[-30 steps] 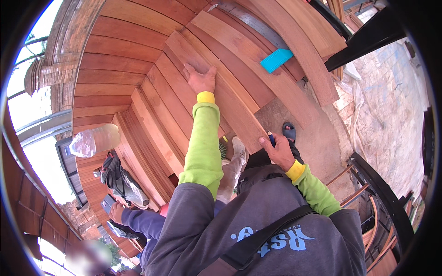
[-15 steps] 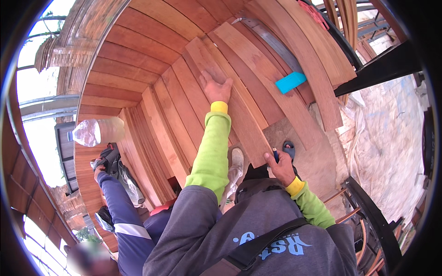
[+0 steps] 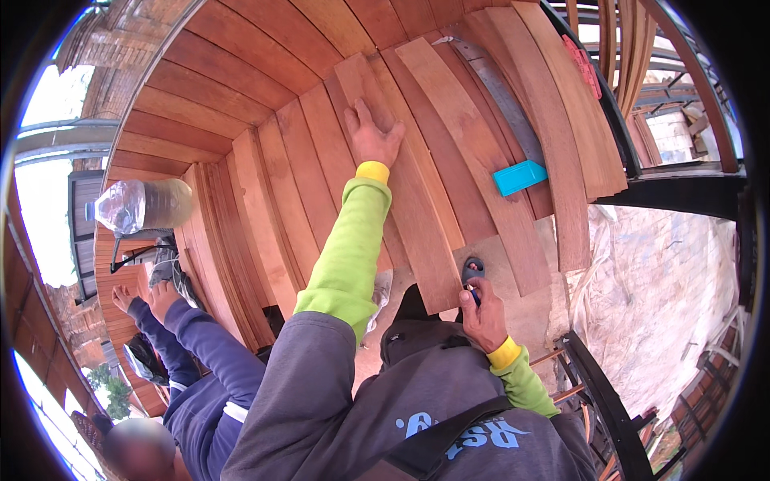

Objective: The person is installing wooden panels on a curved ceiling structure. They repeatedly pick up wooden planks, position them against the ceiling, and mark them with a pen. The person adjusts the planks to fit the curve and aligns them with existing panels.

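My left hand (image 3: 374, 138) lies with fingers spread on a reddish-brown wooden board (image 3: 415, 220), which rests lengthwise on other planks. At the board's near end, my right hand (image 3: 484, 318) is closed around a slim, dark blue pencil or pen (image 3: 475, 297). Its tip is hard to make out, and I cannot tell whether it touches the wood. To the right, a turquoise rectangular piece (image 3: 520, 178) sits on a neighbouring plank (image 3: 473, 132). A long grey metal blade (image 3: 504, 100) lies beyond it.
At the left, a co-worker's hands (image 3: 164, 301) are near a dark tool (image 3: 164, 255). A clear plastic jug (image 3: 144, 206) stands on the planks. A red plastic item (image 3: 581, 66) lies by the black frame (image 3: 674, 196) at right. Pale sheeting (image 3: 650, 280) covers ground there.
My view has shifted, so the planks appear lower on the right. The right hand has turned at the board's end, still holding the pencil or pen. The co-worker's hands have come off the tool.
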Motion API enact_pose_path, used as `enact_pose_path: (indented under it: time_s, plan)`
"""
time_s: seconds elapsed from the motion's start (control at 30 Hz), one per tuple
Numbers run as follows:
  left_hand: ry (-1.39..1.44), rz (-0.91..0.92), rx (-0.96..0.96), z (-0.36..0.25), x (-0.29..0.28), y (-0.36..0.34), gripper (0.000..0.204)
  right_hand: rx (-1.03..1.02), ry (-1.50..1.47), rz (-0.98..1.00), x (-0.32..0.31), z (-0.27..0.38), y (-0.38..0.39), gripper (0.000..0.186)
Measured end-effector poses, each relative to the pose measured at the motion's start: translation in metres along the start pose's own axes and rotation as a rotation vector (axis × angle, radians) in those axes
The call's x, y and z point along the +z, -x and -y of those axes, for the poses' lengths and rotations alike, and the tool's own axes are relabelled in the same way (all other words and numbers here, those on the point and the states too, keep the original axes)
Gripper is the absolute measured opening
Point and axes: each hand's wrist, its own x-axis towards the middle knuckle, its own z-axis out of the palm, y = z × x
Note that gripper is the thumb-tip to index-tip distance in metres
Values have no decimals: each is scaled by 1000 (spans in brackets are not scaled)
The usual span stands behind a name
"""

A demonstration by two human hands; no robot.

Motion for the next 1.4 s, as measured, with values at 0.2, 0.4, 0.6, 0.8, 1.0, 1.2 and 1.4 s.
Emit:
enact_pose_path:
  time_s: [0.2,0.4,0.6,0.8,1.0,1.2,1.4]
  plan:
    - [-2,-20,-30,-3,0,1,87,-5,500,246,-3,22,-32,17]
    - [-40,-18,-64,-4,3,0,85,-108,643,314,-9,43,-61,14]
    - [-52,-4,-70,-5,2,-1,87,-242,444,184,-15,49,-98,23]
    - [-32,-26,-47,0,2,-1,89,-381,385,17,-11,80,-160,24]
    - [-77,-21,-50,-8,2,-2,92,-335,145,-101,6,101,-234,16]
    - [-142,76,-40,-13,-2,-10,92,-375,-100,-239,55,91,-355,19]
    - [-230,56,47,2,5,-42,87,-430,-272,-327,74,93,-355,16]
